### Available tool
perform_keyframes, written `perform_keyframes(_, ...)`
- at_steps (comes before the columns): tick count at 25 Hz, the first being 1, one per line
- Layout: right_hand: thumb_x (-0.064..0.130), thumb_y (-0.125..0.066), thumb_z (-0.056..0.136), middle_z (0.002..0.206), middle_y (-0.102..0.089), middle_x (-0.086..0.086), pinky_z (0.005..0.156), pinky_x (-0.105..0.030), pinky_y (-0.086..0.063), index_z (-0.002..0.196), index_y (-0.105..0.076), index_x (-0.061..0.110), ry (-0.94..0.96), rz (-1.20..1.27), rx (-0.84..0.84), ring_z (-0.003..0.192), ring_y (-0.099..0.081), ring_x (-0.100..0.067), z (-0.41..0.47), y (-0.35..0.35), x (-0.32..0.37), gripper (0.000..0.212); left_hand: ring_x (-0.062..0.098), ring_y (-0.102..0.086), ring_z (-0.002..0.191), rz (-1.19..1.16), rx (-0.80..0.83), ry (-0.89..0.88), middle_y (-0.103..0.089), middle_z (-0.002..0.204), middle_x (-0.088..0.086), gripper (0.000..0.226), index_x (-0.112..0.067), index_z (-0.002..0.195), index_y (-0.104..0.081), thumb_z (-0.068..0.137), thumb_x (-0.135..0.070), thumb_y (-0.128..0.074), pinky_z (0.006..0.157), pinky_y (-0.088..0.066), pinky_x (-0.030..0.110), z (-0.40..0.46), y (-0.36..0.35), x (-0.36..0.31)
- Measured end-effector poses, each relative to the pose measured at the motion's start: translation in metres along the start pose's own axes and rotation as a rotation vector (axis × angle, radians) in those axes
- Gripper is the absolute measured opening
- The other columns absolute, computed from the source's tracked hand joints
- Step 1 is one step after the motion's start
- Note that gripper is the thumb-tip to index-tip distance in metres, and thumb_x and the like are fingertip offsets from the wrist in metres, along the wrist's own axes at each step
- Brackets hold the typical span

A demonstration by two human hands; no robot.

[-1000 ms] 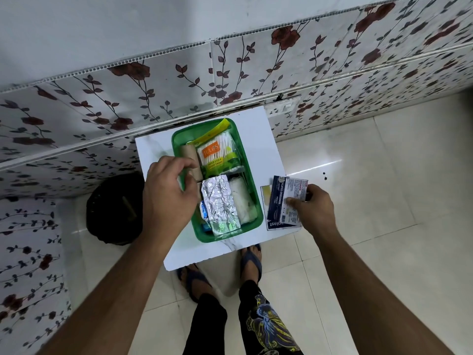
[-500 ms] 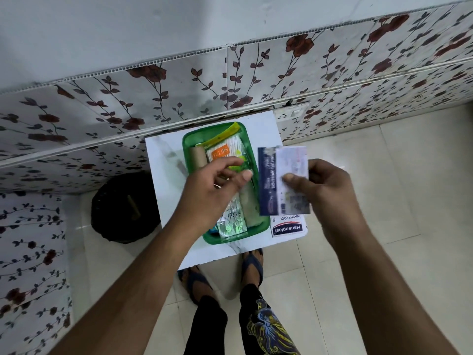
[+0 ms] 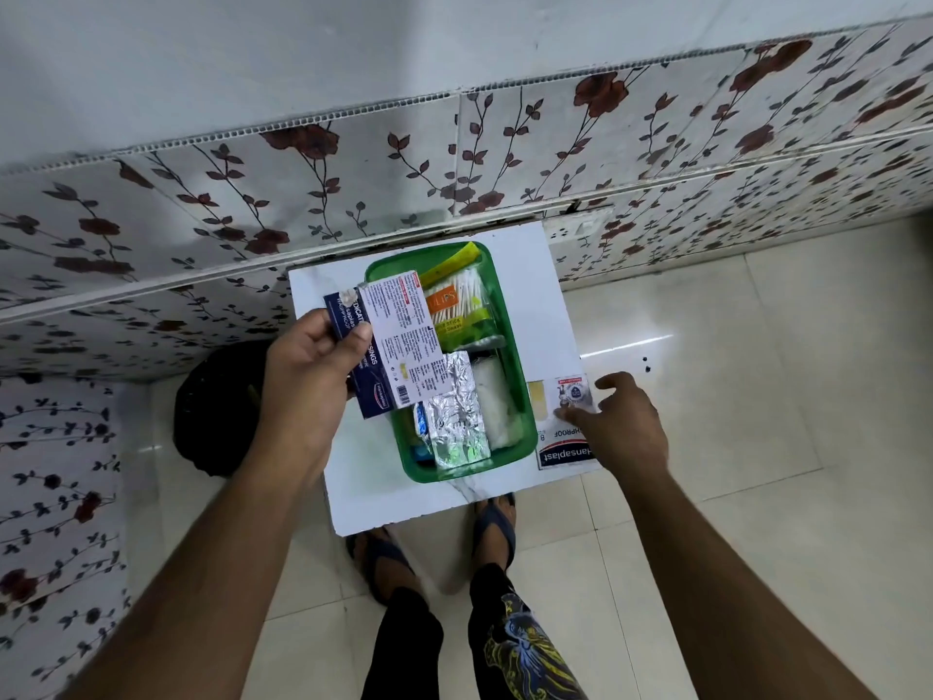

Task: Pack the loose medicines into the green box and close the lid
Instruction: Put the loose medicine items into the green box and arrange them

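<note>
The green box (image 3: 520, 396) stands open on a small white table (image 3: 545, 305). Inside it lie a cotton-bud pack (image 3: 457, 305), a foil blister strip (image 3: 454, 411) and a white gauze roll (image 3: 497, 401). My left hand (image 3: 308, 366) grips a blue and white plaster packet (image 3: 389, 346), held above the box's left side. My right hand (image 3: 621, 421) hovers with spread fingers over the Hansaplast packet (image 3: 563, 447) and a small sachet (image 3: 570, 394) lying to the right of the box. No lid is visible.
The table stands against a flower-patterned wall (image 3: 454, 159). A black bin (image 3: 217, 411) sits on the floor to the table's left. My feet in sandals (image 3: 495, 522) show below the table's front edge.
The blue and white packet passed from my right hand to my left, which now holds it over the box's left side. My right hand dropped to the packets right of the box.
</note>
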State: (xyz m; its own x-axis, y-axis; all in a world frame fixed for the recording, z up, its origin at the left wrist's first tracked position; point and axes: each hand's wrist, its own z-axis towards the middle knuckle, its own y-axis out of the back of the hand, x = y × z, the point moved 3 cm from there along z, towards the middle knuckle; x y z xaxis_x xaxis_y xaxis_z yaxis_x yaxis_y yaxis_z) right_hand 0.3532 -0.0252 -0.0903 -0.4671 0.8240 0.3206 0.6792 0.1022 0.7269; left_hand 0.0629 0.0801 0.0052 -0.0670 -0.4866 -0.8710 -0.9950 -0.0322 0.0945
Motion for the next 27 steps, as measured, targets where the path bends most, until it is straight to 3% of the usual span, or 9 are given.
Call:
perform_keyframes(3, 0.043, -0.079, 0.072, 0.093, -0.069, 0.004, 0.061, -0.03, -0.046, 0.107, -0.061, 0.024, -0.016, 0.079, -0.019, 0.08, -0.065, -0.018, -0.001, -0.001, -0.002, 0.044, 0.014, -0.073, 0.085, -0.004, -0.021, 0.0, -0.077, 0.094, -0.002, 0.017, -0.02, 0.101, -0.07, 0.095, -0.01, -0.059, 0.076, -0.057, 0.038, 0.0, 0.007, 0.003)
perform_keyframes(7, 0.032, -0.074, 0.081, 0.084, -0.069, 0.004, 0.061, -0.029, -0.044, 0.094, -0.066, 0.02, 0.039, 0.158, -0.131, 0.08, -0.068, -0.022, -0.011, 0.022, 0.01, 0.019, 0.014, -0.074, 0.082, 0.004, -0.103, -0.004, -0.077, 0.09, -0.002, 0.025, -0.009, 0.117, -0.062, 0.092, -0.008, -0.063, 0.074, -0.059, 0.038, 0.0, 0.022, 0.005)
perform_keyframes(10, 0.024, -0.07, 0.087, 0.086, -0.072, 0.002, 0.067, -0.033, -0.055, 0.093, -0.067, 0.019, 0.174, 0.487, -0.331, 0.081, -0.071, -0.022, -0.042, 0.065, 0.044, 0.009, 0.019, -0.073, 0.092, -0.02, -0.187, -0.002, -0.073, 0.107, 0.005, 0.033, -0.011, 0.123, -0.058, 0.091, -0.008, -0.065, 0.072, -0.06, 0.038, 0.002, 0.033, 0.007)
perform_keyframes(13, 0.018, -0.074, 0.086, 0.086, -0.075, -0.002, 0.061, -0.038, -0.061, 0.103, -0.063, 0.021, 0.268, 0.749, -0.126, 0.073, -0.074, -0.017, -0.079, 0.065, 0.089, 0.021, 0.018, -0.073, 0.092, -0.058, -0.254, -0.01, -0.073, 0.108, 0.005, 0.033, -0.016, 0.12, -0.056, 0.09, -0.006, -0.065, 0.067, -0.06, 0.033, 0.003, 0.041, 0.007)
perform_keyframes(15, 0.021, -0.075, 0.085, 0.083, -0.075, -0.001, 0.064, -0.041, -0.062, 0.105, -0.059, 0.026, 0.282, 0.576, 0.049, 0.072, -0.074, -0.016, -0.09, 0.037, 0.109, 0.026, 0.014, -0.073, 0.088, -0.072, -0.27, -0.015, -0.073, 0.104, 0.002, 0.034, -0.019, 0.119, -0.054, 0.09, -0.005, -0.065, 0.063, -0.059, 0.029, 0.002, 0.042, 0.006)
perform_keyframes(17, 0.028, -0.073, 0.085, 0.086, -0.074, 0.006, 0.066, -0.041, -0.061, 0.108, -0.056, 0.031, 0.331, 0.29, 0.076, 0.079, -0.072, -0.014, -0.092, 0.011, 0.115, 0.028, 0.008, -0.073, 0.08, -0.065, -0.26, -0.025, -0.073, 0.098, -0.002, 0.036, -0.019, 0.121, -0.052, 0.09, -0.003, -0.064, 0.059, -0.058, 0.025, 0.001, 0.041, 0.005)
perform_keyframes(20, 0.03, -0.072, 0.081, 0.107, -0.07, -0.001, 0.073, -0.038, -0.054, 0.125, -0.055, 0.027, 0.555, -0.278, -0.16, 0.098, -0.061, -0.029, -0.095, -0.006, 0.112, 0.047, 0.005, -0.073, 0.075, -0.047, -0.244, -0.027, -0.073, 0.093, -0.005, 0.038, -0.019, 0.122, -0.051, 0.09, -0.003, -0.064, 0.057, -0.057, 0.024, 0.002, 0.043, 0.006)
perform_keyframes(23, 0.026, -0.078, 0.071, 0.113, -0.062, -0.012, 0.075, -0.043, -0.053, 0.127, -0.057, 0.022, 0.685, -0.408, -0.279, 0.095, -0.057, -0.034, -0.103, -0.019, 0.105, 0.06, 0.006, -0.073, 0.076, -0.038, -0.235, -0.015, -0.073, 0.094, -0.003, 0.04, -0.02, 0.122, -0.05, 0.089, -0.002, -0.065, 0.06, -0.059, 0.027, 0.005, 0.045, 0.008)
perform_keyframes(27, 0.027, -0.078, 0.071, 0.105, -0.065, -0.011, 0.072, -0.041, -0.05, 0.12, -0.065, 0.023, 0.751, -0.478, -0.314, 0.088, -0.059, -0.034, -0.1, -0.028, 0.1, 0.051, 0.008, -0.073, 0.083, -0.011, -0.191, -0.029, -0.072, 0.101, -0.001, 0.042, -0.019, 0.122, -0.052, 0.088, 0.001, -0.066, 0.061, -0.06, 0.029, 0.004, 0.036, 0.003)
